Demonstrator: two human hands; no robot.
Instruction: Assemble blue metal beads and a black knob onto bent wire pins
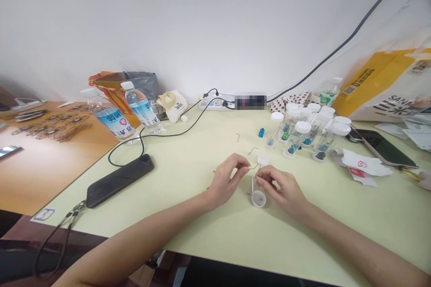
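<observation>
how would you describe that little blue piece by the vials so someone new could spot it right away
On the pale green desk, find the cluster of clear white-capped vials near the far edge. The small blue piece lies on the desk just left of that cluster, apart from the vials. It is the only small blue item lying loose outside them.

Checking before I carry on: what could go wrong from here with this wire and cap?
The thin bent wire is held only lightly between the fingers of the left hand and right hand, so it could slip or spring away. The white round cap at its lower end looks loose on the table and might tip. The small blue piece lying beside the capped tubes could roll if bumped.
</observation>
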